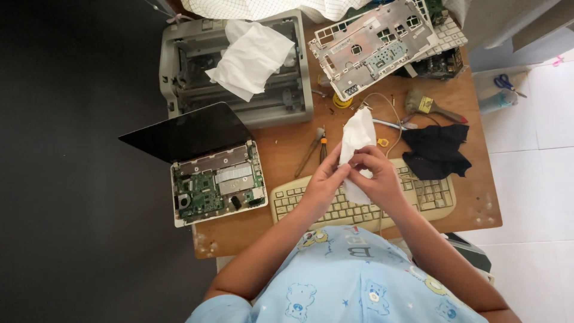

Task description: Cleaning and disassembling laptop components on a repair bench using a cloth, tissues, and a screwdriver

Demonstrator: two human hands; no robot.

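Both hands pinch a white tissue point(357, 139) above the keyboard point(311, 203) at the table's point(287, 143) near edge. Left hand point(326, 182) and right hand point(378, 176) grip its crumpled lower part; the top stands upright.

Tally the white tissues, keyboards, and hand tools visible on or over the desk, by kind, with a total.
White tissues: 2, one held in the left hand and right hand, one on the open printer
Keyboards: 1, cream
Hand tools: 3, pliers, brush, scissors
Total: 6
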